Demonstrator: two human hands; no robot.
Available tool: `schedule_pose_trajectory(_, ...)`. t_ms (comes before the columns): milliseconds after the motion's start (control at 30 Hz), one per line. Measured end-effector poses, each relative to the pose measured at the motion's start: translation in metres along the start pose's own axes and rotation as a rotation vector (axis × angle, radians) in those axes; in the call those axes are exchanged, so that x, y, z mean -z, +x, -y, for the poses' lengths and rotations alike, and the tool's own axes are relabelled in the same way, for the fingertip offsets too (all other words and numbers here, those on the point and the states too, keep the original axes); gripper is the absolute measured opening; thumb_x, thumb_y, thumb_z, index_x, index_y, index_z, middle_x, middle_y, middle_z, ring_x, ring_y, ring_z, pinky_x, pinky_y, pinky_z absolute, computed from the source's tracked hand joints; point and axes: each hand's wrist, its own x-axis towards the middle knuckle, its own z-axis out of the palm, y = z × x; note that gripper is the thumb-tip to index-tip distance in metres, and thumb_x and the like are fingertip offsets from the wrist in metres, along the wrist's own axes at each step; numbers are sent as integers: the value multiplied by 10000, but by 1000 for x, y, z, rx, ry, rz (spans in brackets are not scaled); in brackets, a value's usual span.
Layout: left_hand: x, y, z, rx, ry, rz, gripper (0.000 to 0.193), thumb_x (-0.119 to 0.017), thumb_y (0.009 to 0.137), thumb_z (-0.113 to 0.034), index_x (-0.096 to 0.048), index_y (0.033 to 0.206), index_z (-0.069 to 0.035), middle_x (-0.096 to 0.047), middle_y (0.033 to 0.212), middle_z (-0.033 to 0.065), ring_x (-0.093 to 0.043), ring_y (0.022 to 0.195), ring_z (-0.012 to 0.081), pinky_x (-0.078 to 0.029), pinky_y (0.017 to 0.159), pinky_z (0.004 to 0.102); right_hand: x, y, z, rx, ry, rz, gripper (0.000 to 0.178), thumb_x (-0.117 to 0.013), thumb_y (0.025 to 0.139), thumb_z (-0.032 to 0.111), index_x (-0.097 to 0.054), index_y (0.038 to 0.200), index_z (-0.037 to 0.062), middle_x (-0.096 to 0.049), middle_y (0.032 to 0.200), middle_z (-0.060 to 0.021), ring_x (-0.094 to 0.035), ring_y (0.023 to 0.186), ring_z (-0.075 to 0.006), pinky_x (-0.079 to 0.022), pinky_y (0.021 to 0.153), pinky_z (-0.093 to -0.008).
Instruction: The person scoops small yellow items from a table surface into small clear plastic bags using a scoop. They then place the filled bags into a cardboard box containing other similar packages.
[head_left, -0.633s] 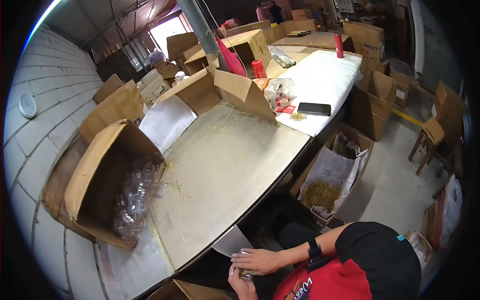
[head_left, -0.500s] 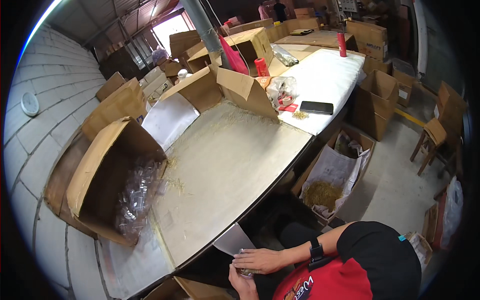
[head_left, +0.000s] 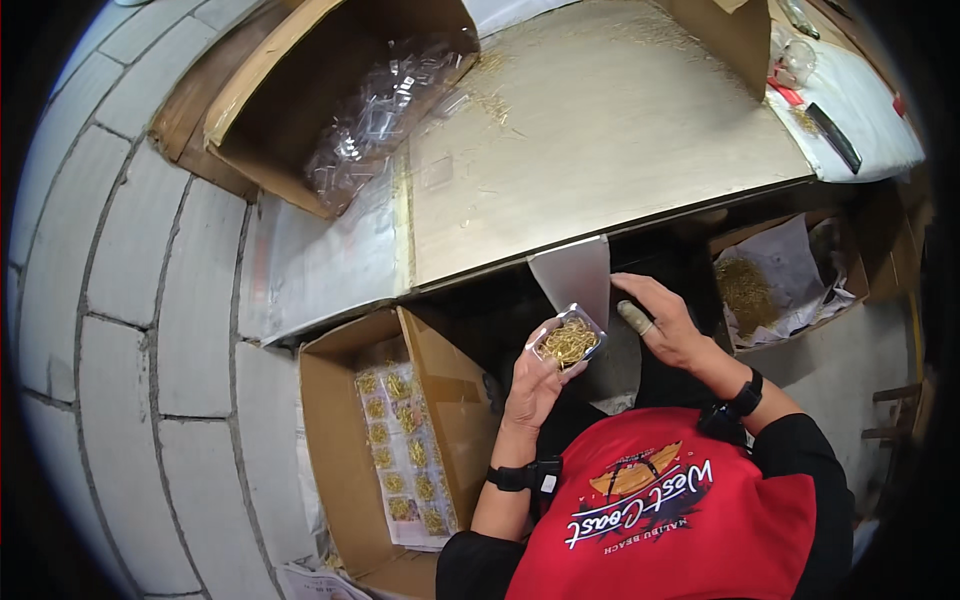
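Note:
My left hand (head_left: 530, 388) is closed around a small clear plastic box (head_left: 594, 324), held tilted in front of my body. Thin gold-coloured metal pieces (head_left: 568, 343) fill it in a tangle; their exact kind is too small to tell. My right hand (head_left: 672, 318) is apart from the box, to its right, with fingers stretched out and nothing in them. A pale wrap covers its thumb (head_left: 634, 317). Just beyond the box, a grey-white sheet (head_left: 578, 270) slants down at the table's edge.
At lower left stands a carton (head_left: 455, 400) with rows of filled clear boxes (head_left: 400, 440). An open carton (head_left: 255, 110) on the table (head_left: 600, 130) spills empty clear boxes (head_left: 375, 120). Gold pieces lie in a paper-lined carton (head_left: 790, 265) at right. A phone (head_left: 834, 138) lies at far right.
My view has swung down toward my body. The right hand, earlier laid over the box, has come off it to the right. The box's gold contents now show.

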Motion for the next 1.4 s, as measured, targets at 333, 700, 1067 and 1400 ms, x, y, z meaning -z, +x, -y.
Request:
schedule_pose_trajectory(333, 27, -1, 1, -18, 109, -154, 698, -683, 757, 19, -320, 1351, -29, -528, 1202, 139, -586, 1065, 262, -540, 863, 356, -11, 33, -2, 103, -22, 39, 325, -573, 778, -31, -569, 1102, -6, -608, 1070, -183, -593, 994, -353, -495, 844, -383)
schedule_pose_trajectory(700, 133, -25, 36, 28, 84, -340, 525, -341, 989, -408, -457, 1243, 36, -576, 1163, 156, -608, 1024, 222, -558, 769, 353, -98, 284, -65, -187, -615, 282, 504, -483, 904, 325, -423, 1294, 12, -382, 1363, -245, -355, 1257, -460, -368, 1017, -457)
schedule_pose_trajectory(1067, 116, 12, 56, 187, 140, -455, 367, -427, 979, -290, -555, 1129, 20, -653, 935, 103, -659, 728, 166, -555, 532, 276, -87, 231, -46, 66, -647, 686, 483, -519, 863, 204, -427, 1295, 9, -396, 1381, -177, -408, 1228, -431, -395, 1006, -405)
schedule_pose_trajectory(1400, 100, 29, 68, 237, 187, -415, 348, -429, 981, -278, -582, 1095, 13, -648, 931, 92, -658, 764, 157, -554, 594, 276, -106, 203, -43, 252, -562, 633, 517, -370, 953, 416, -367, 1388, 137, -290, 1466, -140, -218, 1371, -359, -180, 1103, -539)
